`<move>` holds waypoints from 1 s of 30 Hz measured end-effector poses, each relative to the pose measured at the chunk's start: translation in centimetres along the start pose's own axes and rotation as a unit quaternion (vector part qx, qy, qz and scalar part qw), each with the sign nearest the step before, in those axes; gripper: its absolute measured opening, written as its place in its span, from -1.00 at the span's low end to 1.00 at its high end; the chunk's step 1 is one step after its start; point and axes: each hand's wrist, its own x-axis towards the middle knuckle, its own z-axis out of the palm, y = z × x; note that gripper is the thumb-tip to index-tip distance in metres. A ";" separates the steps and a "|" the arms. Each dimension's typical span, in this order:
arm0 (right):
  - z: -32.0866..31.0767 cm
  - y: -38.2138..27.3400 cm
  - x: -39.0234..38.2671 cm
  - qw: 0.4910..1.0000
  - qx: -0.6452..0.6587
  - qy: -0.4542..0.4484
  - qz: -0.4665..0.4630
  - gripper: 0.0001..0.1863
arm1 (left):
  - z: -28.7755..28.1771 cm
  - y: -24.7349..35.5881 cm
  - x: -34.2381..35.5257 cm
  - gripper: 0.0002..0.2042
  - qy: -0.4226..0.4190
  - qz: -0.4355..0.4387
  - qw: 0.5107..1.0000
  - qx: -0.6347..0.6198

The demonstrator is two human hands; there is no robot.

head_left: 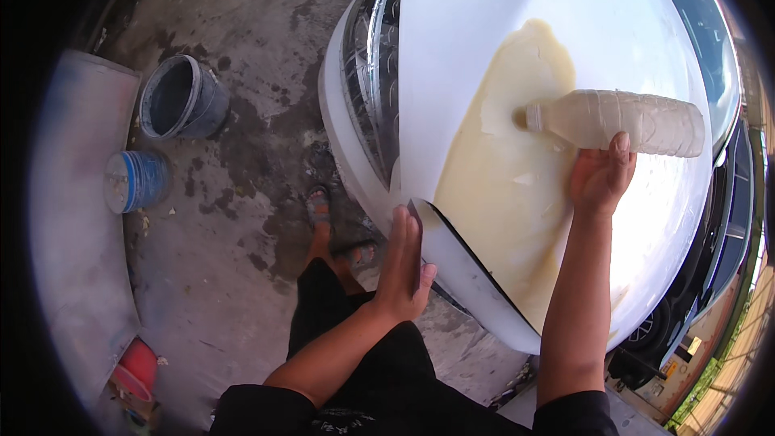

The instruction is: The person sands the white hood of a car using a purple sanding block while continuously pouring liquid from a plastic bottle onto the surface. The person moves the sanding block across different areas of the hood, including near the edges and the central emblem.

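Observation:
My right hand grips a clear plastic bottle from below. The bottle lies on its side above a white car hood, its neck pointing left. Under the neck, a yellowish filler patch spreads across the hood, with a glossy wet look in places. At the hood's near left corner is my left hand, fingers straight together and thumb apart. It holds a dark flat pad against its palm side; most of the pad is hidden, so its exact kind cannot be told.
A grey bucket and a blue-sided pail stand on the stained concrete floor at left. Beside them is a pale panel, with a red container at its lower end. Another dark vehicle stands beyond the hood at right.

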 end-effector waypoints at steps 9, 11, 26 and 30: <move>0.1 0.2 -0.2 1.000 0.022 -0.009 0.007 -0.39 | 0.4 1.0 5.8 -0.33 0.040 0.044 0.989 0.138; 0.1 0.1 0.0 0.999 0.030 -0.010 0.001 -0.38 | 0.3 1.3 7.1 -0.32 0.047 0.031 0.988 0.145; 0.6 0.1 -0.6 0.996 0.059 0.073 0.009 -0.37 | -4.4 -1.4 20.0 -0.13 -0.031 0.109 0.949 0.295; 2.9 0.4 -0.4 0.992 0.092 0.089 0.013 -0.31 | -8.1 -2.7 29.5 -0.15 -0.015 0.091 0.904 0.417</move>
